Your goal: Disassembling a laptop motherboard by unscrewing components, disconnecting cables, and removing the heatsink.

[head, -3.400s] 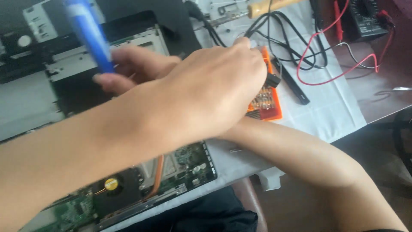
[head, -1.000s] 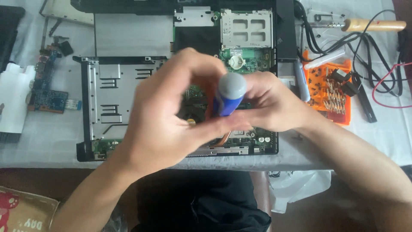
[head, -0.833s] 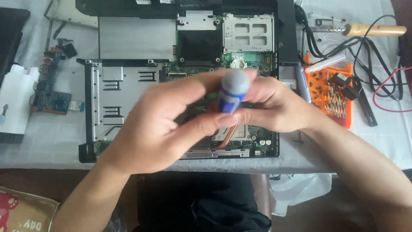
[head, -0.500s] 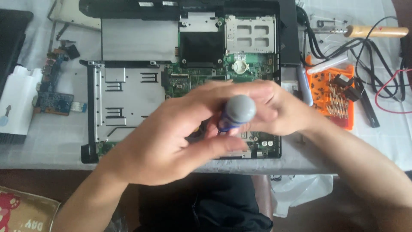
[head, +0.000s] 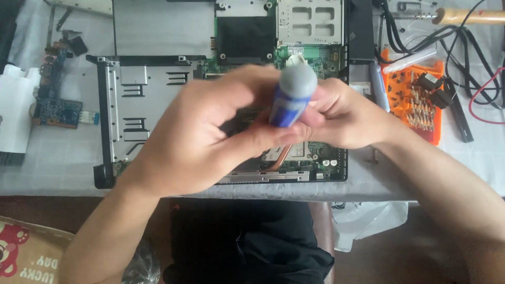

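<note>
Both hands meet over an opened laptop chassis [head: 131,105] with its green circuit board [head: 315,58] exposed. My left hand [head: 205,131] and my right hand [head: 342,113] both grip a screwdriver with a blue handle and grey cap [head: 292,94], which stands upright with the cap toward the camera. Its tip is hidden behind my fingers. A copper heat pipe [head: 281,156] shows just below my hands.
An orange tray of screwdriver bits [head: 415,102] lies right of the chassis, with black and red cables [head: 468,47] and a wooden-handled tool [head: 473,16] behind it. A small blue circuit board [head: 58,110] and white part [head: 16,115] lie left. A cardboard box [head: 26,252] sits lower left.
My hands with the screwdriver have drifted slightly toward me over the board, and the view has shifted a little. Seconds ago my hands were over at the orange bit tray.
</note>
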